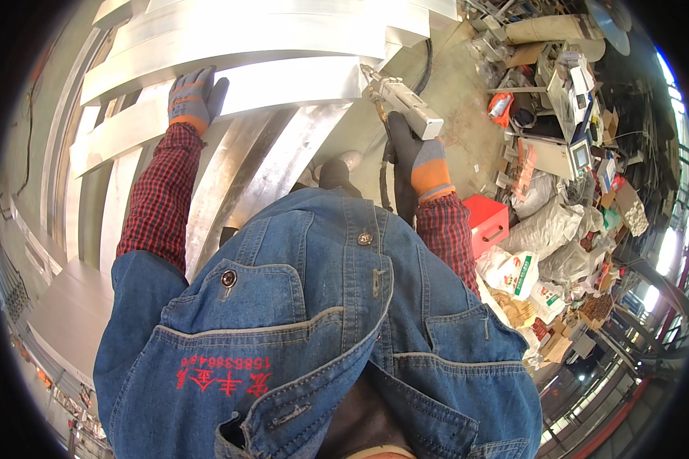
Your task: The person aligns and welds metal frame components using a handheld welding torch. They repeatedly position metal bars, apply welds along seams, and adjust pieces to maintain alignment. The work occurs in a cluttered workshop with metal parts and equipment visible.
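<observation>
My left hand (191, 101), in a grey and orange work glove, lies on a long shiny metal bar (283, 80). Its fingers stretch toward the bar's far edge, with the thumb held apart. On the right, my gloved right hand (424, 162) is closed around the grip of a handheld welding gun (409, 105) with a pale boxy body. The gun's narrow brass-coloured nozzle sits close to the bar's right end; whether they touch I cannot tell. A dark cable hangs below the gun. Several more metal bars (230, 172) run beneath the one under my left hand.
Wide bright metal pieces (245, 34) lie beyond the bar. To my right stands a red box (486, 224) with a handle, next to white sacks (509, 269) and crumpled plastic sheeting (543, 222). Farther right are cluttered cartons and scrap. A flat grey panel (73, 310) sits at left.
</observation>
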`<state>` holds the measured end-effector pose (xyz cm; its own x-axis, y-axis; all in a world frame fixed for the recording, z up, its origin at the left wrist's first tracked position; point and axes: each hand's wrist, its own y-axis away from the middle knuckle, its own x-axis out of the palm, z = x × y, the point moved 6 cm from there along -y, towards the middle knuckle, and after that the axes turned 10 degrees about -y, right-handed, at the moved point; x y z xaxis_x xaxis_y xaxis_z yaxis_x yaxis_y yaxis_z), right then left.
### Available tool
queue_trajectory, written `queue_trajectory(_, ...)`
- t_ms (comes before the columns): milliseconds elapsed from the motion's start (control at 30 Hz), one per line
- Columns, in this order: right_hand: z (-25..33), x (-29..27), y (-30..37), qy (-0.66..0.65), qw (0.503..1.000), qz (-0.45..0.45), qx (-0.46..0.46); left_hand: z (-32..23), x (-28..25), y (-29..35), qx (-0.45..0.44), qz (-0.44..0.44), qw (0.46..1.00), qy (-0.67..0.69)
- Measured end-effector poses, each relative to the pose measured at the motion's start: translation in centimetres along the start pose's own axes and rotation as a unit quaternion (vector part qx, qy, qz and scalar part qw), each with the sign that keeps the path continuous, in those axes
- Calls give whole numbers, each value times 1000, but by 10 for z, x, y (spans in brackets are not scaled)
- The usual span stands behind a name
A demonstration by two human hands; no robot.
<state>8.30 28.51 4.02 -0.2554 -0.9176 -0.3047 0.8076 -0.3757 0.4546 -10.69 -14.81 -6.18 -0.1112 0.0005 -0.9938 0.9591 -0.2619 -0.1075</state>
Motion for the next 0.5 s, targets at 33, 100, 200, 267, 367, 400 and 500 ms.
queue_trajectory(33, 0, 0, -1, -3, 1000, -1, 0, -1, -1, 0, 0, 0, 1000, 2)
queue_trajectory(100, -1, 1, -3, -6, 1000, -1, 0, -2, -2, 2, 0, 0, 1000, 2)
queue_trajectory(200, -2, 2, -6, -11, 1000, -2, -3, -2, -4, 3, 1, -17, 1000, 19)
queue_trajectory(267, -2, 3, -6, -20, 1000, -4, -3, -2, -5, 3, 4, -28, 999, 20)
queue_trajectory(367, -1, 3, -7, -27, 1000, -5, 0, -1, -3, 3, 0, -23, 999, 24)
queue_trajectory(400, -1, 3, -7, -22, 1000, -4, -2, -1, -3, 3, -1, -20, 999, 26)
queue_trajectory(500, -1, 2, -7, -16, 1000, -4, -4, -1, -3, 3, 0, -19, 1000, 19)
